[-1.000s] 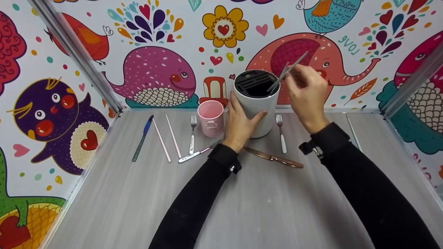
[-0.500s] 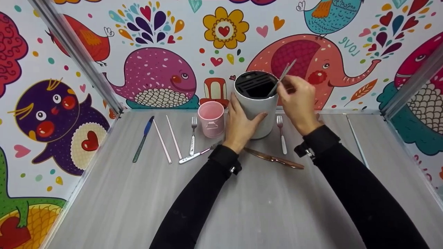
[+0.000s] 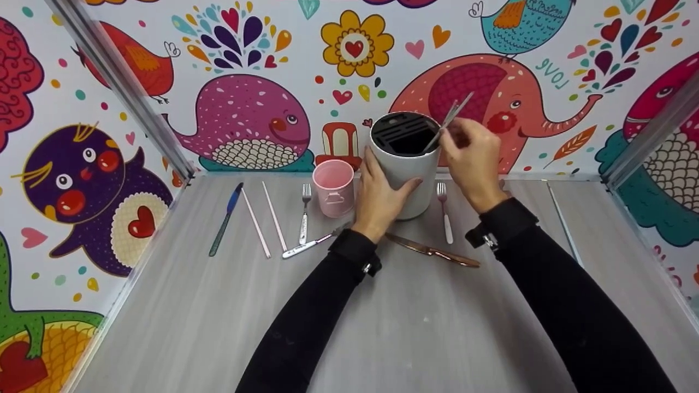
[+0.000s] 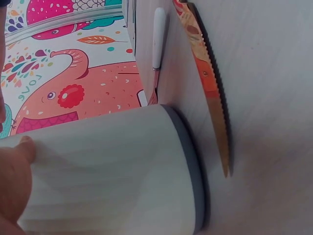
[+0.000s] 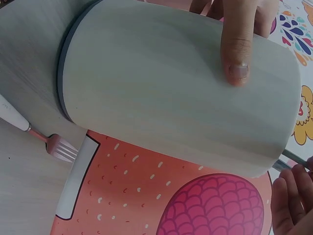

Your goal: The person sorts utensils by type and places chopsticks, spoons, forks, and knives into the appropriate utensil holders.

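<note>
Upright on the table stands a white cylindrical utensil holder [image 3: 407,166] with a black slotted top [image 3: 401,123]. My left hand [image 3: 379,199] grips its side; the left thumb [image 5: 238,49] lies across the wall in the right wrist view. At the holder's right rim, my right hand [image 3: 472,155] pinches thin grey chopsticks [image 3: 452,115], whose lower ends reach into the top. How many sticks the fingers hold is hard to tell. A pink cup [image 3: 334,202] is left of the holder. A white-handled fork [image 3: 444,210] lies to its right, and a copper-coloured knife [image 3: 431,250] in front.
Further left lie a blue-green knife [image 3: 225,221], a pink chopstick [image 3: 256,224] beside another, and a second fork [image 3: 304,218]. A white-handled utensil [image 3: 300,249] is partly behind the left wrist. A pale blue stick [image 3: 565,224] lies far right. Printed walls [image 3: 246,109] enclose the table.
My right hand has moved left and slightly down to the holder's rim, bringing the chopstick it pinches lower and beside the other. The left hand keeps its hold on the holder.
</note>
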`<state>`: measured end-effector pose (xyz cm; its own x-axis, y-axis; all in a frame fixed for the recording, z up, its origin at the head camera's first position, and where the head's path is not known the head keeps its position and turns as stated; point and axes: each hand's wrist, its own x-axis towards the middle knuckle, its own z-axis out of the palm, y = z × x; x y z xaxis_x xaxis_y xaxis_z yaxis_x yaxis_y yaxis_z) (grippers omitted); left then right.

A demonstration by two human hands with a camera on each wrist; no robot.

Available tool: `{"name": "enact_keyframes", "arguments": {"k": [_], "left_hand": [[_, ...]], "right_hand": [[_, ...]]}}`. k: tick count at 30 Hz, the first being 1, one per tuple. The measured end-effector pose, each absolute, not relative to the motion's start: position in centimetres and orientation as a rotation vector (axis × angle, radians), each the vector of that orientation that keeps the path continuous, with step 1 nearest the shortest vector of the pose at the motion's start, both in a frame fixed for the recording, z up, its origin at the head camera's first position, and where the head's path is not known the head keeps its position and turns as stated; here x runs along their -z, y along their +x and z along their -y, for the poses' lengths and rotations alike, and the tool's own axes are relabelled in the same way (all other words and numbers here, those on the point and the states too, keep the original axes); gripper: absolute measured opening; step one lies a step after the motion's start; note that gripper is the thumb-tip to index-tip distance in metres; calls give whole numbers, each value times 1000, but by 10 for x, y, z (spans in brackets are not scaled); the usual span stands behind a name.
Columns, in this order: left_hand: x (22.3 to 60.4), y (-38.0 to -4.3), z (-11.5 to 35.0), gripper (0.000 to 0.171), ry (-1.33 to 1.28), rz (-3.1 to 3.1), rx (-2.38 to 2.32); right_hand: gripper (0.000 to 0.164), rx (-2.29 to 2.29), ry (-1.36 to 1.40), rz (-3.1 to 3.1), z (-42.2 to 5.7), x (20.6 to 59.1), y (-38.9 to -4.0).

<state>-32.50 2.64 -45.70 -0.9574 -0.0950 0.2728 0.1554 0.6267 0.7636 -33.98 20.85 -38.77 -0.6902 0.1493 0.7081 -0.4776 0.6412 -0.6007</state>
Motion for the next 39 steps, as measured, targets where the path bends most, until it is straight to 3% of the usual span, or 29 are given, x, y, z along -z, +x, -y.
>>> {"name": "enact_keyframes", "arguments": {"k": [39], "left_hand": [[458,-325,-27,133,-41,2559,1215]], "right_hand": [[21,-1057,162,2282,-224,402,-333]]}}
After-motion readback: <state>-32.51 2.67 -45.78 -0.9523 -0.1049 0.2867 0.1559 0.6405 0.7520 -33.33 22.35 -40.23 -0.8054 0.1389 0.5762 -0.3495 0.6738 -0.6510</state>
